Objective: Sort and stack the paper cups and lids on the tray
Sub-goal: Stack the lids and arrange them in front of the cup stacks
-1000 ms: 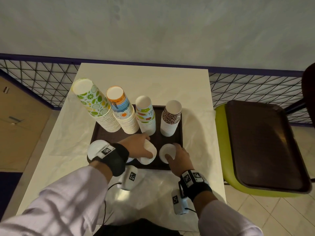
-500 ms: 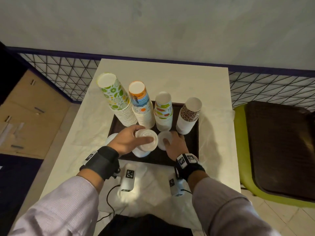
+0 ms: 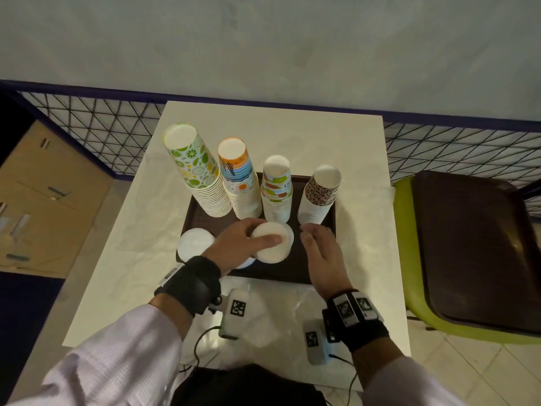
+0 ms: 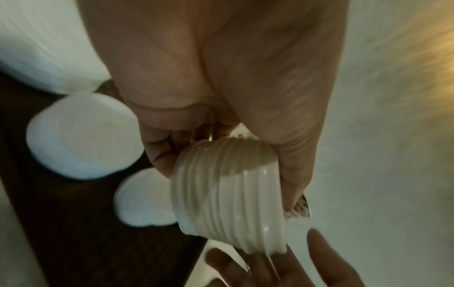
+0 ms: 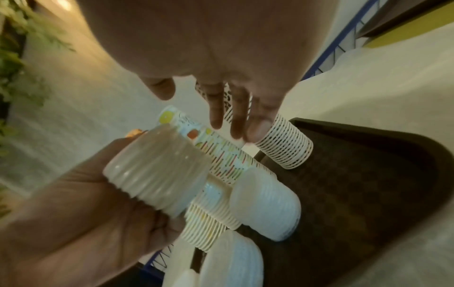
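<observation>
Table [image 3: 336, 148]: white top; carries the tray at its middle and two small tagged devices near the front edge.
Chair [image 3: 409, 259]: green seat right of the table, with a spare brown tray [image 3: 474, 247] lying on it.
Tray [image 3: 316, 259]: dark brown; cups in a row along its far side, lids along its near side.
Lime cups [image 3: 199, 174]: tallest stack, far left, upside down and leaning left.
Sun cups [image 3: 238, 180]: second stack, touching the lime cups.
Striped cups [image 3: 276, 190]: third stack, just beyond the left hand.
Leopard cups [image 3: 320, 197]: shortest stack, far right, leaning right.
Big lids [image 3: 194, 244]: white pile at the tray's near left corner.
Loose lids [image 4: 83, 134]: white piles on the tray under and beside the left hand.
Left hand [image 3: 243, 244]: fingers and thumb curled round a lid stack [image 4: 228, 194], held tilted above the tray.
Right hand [image 3: 323, 253]: empty, fingers spread and nearly straight, above the tray just right of the lid stack, fingertips [image 5: 237, 128] near the leopard cups.
</observation>
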